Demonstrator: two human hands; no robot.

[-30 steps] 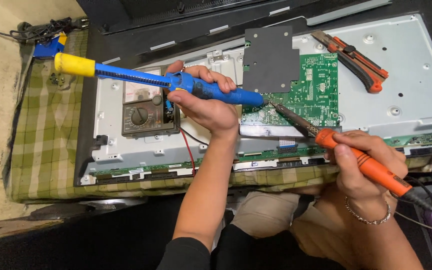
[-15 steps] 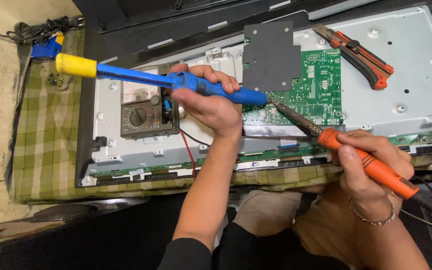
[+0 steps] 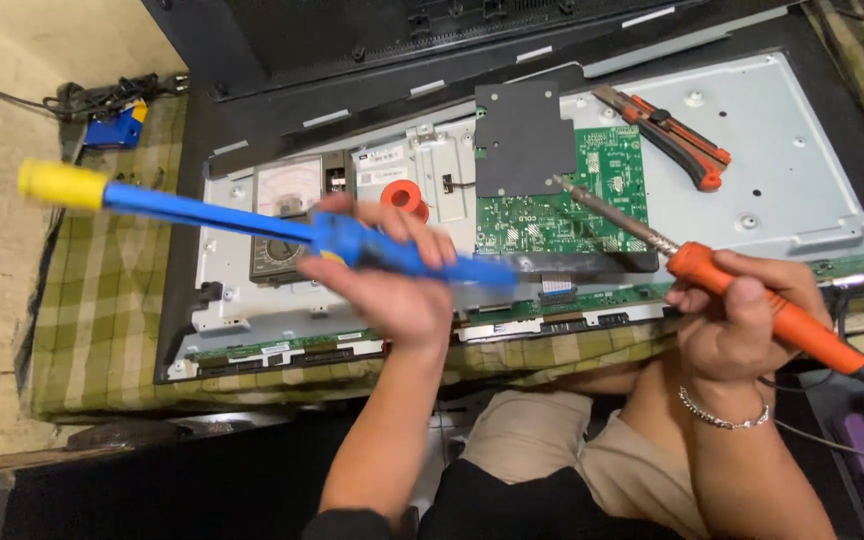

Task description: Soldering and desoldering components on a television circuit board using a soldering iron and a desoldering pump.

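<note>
- A green circuit board (image 3: 562, 200) is lying on the opened metal back of a flat screen (image 3: 782, 170), partly under a black cover plate (image 3: 522, 135), at the centre of the scene.
- The right hand (image 3: 742, 320) is clenching its fingers around the orange handle of a soldering iron (image 3: 742, 290), whose metal tip is pointing far-left over the board's upper edge.
- The left hand (image 3: 387, 285) is gripping a blue desoldering pump (image 3: 252, 222) with a yellow plunger end; the pump is blurring and stretching left across the panel, its nozzle sitting near the board's near edge.
- An analogue multimeter (image 3: 287, 215) is resting to the left behind the pump, a red solder spool (image 3: 404, 195) just beside it.
- An orange-and-black utility knife (image 3: 672, 135) is lying to the far right on the metal.
- A green checked cloth (image 3: 102, 330) is covering the surface beneath the panel.
</note>
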